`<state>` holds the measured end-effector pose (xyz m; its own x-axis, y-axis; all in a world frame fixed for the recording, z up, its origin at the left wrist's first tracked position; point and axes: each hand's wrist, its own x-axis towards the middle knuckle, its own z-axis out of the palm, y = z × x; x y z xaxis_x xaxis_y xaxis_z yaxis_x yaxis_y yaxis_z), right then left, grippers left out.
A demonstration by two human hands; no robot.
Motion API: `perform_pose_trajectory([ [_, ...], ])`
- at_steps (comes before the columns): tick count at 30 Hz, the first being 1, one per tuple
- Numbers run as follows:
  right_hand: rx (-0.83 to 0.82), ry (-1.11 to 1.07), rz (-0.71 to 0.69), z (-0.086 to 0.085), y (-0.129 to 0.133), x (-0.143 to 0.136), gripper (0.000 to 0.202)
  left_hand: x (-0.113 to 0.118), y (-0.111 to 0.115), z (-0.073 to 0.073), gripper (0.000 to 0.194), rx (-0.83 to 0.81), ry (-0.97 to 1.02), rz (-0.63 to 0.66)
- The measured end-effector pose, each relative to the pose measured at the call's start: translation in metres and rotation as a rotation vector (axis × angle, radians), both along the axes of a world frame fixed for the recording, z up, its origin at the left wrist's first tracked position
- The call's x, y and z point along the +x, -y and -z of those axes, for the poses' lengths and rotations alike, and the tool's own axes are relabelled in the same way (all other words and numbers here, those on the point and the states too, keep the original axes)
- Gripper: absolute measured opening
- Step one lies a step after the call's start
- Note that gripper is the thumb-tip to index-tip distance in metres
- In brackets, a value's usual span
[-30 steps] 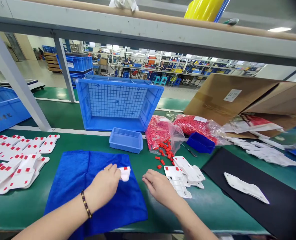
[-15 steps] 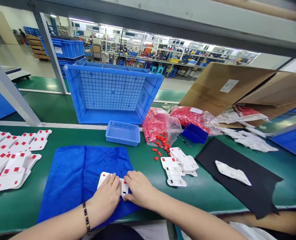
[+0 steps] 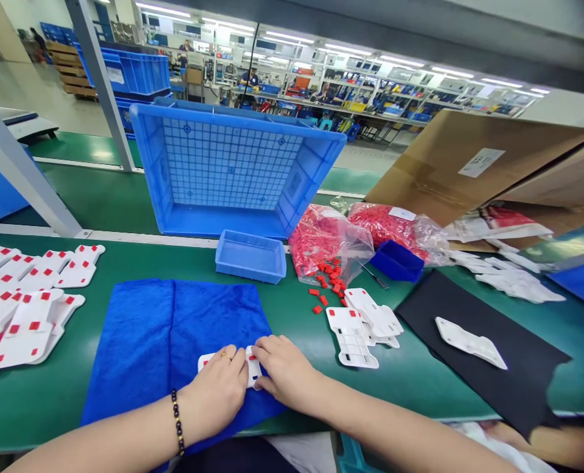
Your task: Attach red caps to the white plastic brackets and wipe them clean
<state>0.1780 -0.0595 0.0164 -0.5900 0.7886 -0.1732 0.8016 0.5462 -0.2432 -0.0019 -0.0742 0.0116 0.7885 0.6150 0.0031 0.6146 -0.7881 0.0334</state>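
Holding a white part (image 3: 250, 368) on the blue cloth (image 3: 144, 328), with the left hand (image 3: 221, 383) bent snugly over it and the right hand (image 3: 286, 371) nearly closed, thumb and fingers pinching its right end. Looks like pressing on a red bit (image 3: 253, 357); calls next for a steady push.

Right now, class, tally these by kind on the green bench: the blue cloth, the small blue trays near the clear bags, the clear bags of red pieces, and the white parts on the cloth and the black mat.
Blue cloth: 1
Small trays, light blue tray and dark blue tray: 2
Clear bags, left bag and right bag: 2
White parts, cloth part and mat part: 2
Total: 7
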Motion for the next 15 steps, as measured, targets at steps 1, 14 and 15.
perform_pose_trajectory([
  [1, -0.010, 0.002, -0.006, 0.000, -0.001, 0.000, 0.038, -0.001, 0.001, 0.005, 0.034, -0.001, -0.006, 0.012],
  [14, -0.139, 0.056, -0.127, -0.005, -0.018, -0.004, 0.046, 0.006, 0.011, 0.034, 0.043, 0.112, -0.001, 0.005],
  [15, -0.133, 0.038, -0.121, -0.002, -0.015, -0.004, 0.047, 0.006, 0.012, 0.033, 0.043, 0.113, 0.010, -0.005],
])
